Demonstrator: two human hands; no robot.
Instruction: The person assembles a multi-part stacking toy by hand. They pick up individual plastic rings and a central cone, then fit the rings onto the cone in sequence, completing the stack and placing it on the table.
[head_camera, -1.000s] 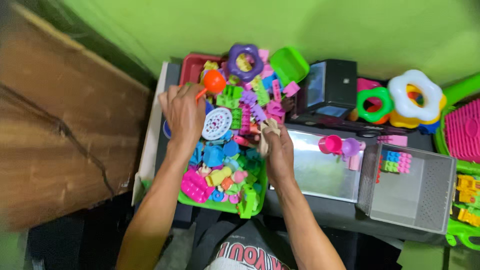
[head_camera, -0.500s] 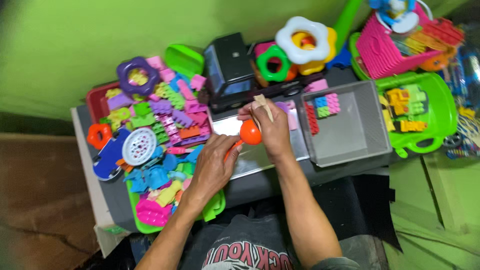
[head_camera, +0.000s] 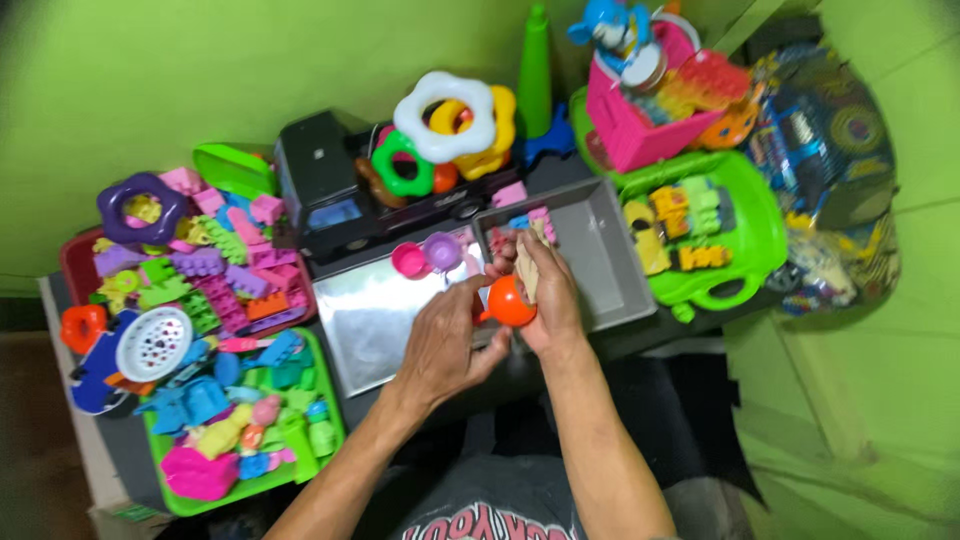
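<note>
My left hand (head_camera: 443, 345) grips the stem of an orange ball-headed toy (head_camera: 512, 301). My right hand (head_camera: 545, 290) is just to its right, cupped against the orange ball and holding a tan wooden piece (head_camera: 525, 262) between its fingers. Both hands hover over the join between a flat silver metal tray (head_camera: 370, 315) and a grey plastic bin (head_camera: 610, 260). Several small pink, blue and red blocks (head_camera: 520, 225) lie in the bin's far corner. A pink cup (head_camera: 408, 260) and a purple cup (head_camera: 442, 250) stand on the tray's far edge.
A green tray (head_camera: 165, 490) and a red tray (head_camera: 72, 258) on the left are heaped with coloured blocks, a white strainer disc (head_camera: 153, 343) and a purple flower ring (head_camera: 140, 205). Behind are a black toy truck (head_camera: 320, 180), stacked flower rings (head_camera: 445, 115), a pink basket (head_camera: 640, 135) and a green tub (head_camera: 740, 230).
My left hand carried the orange toy from the block pile on the left to the middle, beside the grey bin. My right hand moved right with it, and the view swung right.
</note>
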